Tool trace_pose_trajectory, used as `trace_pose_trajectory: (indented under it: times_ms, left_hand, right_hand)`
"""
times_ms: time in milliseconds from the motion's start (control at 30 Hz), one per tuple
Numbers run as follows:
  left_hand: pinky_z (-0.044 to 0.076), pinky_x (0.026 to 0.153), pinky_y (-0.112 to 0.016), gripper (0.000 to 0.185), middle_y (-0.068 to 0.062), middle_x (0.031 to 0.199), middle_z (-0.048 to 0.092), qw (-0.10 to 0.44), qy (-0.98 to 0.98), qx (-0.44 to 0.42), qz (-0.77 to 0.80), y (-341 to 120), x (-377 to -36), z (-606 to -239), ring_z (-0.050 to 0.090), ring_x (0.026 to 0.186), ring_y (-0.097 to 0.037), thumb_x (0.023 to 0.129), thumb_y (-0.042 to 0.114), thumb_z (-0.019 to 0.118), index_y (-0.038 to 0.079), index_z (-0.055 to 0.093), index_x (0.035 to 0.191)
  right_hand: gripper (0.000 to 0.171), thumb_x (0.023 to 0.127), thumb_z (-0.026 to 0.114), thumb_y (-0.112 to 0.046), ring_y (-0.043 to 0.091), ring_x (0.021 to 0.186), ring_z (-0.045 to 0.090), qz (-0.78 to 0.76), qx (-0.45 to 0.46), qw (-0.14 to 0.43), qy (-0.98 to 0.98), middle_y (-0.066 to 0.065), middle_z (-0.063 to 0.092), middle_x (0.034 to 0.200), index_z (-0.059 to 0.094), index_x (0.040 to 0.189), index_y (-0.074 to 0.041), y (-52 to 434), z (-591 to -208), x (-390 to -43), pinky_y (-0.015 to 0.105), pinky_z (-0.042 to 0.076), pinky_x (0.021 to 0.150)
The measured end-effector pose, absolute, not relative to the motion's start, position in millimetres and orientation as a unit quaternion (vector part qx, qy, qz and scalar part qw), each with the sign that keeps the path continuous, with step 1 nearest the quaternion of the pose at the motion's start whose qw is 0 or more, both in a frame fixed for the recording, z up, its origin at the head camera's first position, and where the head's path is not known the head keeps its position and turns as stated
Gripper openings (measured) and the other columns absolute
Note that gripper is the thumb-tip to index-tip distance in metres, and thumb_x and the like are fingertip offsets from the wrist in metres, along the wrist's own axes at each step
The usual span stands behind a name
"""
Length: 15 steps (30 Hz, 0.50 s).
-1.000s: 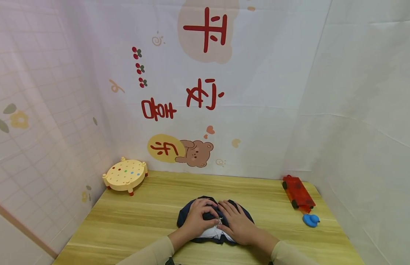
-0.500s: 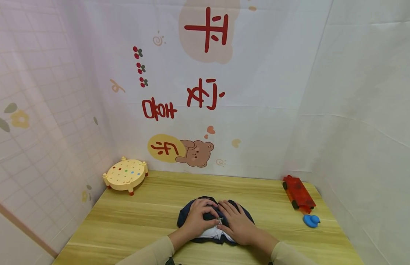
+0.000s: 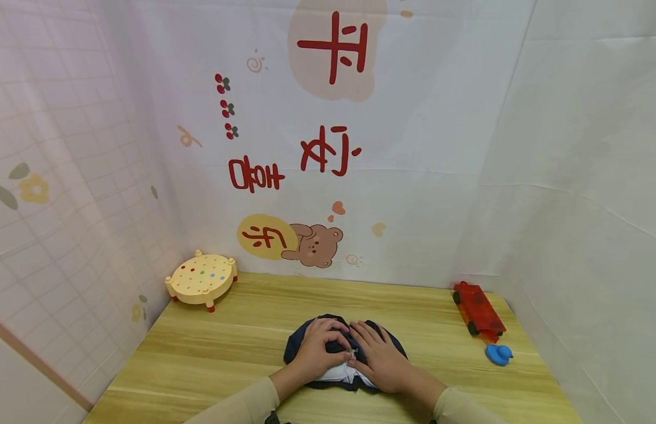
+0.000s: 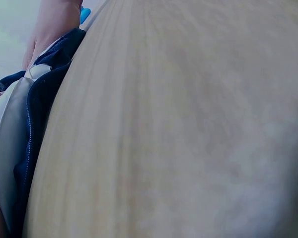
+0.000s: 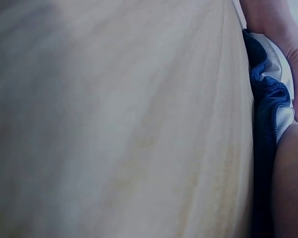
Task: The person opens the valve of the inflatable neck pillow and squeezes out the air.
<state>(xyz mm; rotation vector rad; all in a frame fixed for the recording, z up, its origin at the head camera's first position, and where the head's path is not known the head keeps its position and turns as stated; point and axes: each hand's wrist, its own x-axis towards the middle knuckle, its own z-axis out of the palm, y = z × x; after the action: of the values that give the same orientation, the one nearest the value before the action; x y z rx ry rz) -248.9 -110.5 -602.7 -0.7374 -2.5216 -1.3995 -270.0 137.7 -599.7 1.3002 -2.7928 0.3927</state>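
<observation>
A navy fabric case (image 3: 293, 343) with a white inner part (image 3: 334, 373) lies on the wooden table in the head view. Its zipper teeth (image 4: 29, 130) run along a dark edge in the left wrist view. My left hand (image 3: 318, 350) lies over the left half, with bent fingers. Its thumb and index finger pinch the case near the middle, by a small shiny bit too tiny to make out. Across the right half rests my right hand (image 3: 382, 360), fingers straight and thumb towards the middle. The hands cover much of the case's top.
On the wooden table (image 3: 216, 353), a round cream toy stool (image 3: 203, 279) with coloured dots stands at the back left. A red toy car (image 3: 479, 309) sits at the back right, a blue toy duck (image 3: 499, 354) just in front. White printed curtains (image 3: 413, 147) enclose the table.
</observation>
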Motion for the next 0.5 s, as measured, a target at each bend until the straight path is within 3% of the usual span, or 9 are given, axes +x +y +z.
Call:
trace_pose_trajectory:
  times_ms: [500]
  left_hand:
    - [0.022,0.123,-0.075,0.009,0.001,0.136,0.07,0.089,-0.845,-0.252,-0.463,-110.1,-246.2,-600.7,0.051,0.138,-0.027,0.092,0.027,0.092,0.029,0.083,0.095]
  right_hand:
    - [0.079,0.116,0.044,-0.059,0.045,0.163,0.03,0.128,0.416,0.013,-0.9,0.019,0.03,0.179,0.032,0.174,-0.005,137.0,-597.7,-269.0,0.079,0.025,0.123]
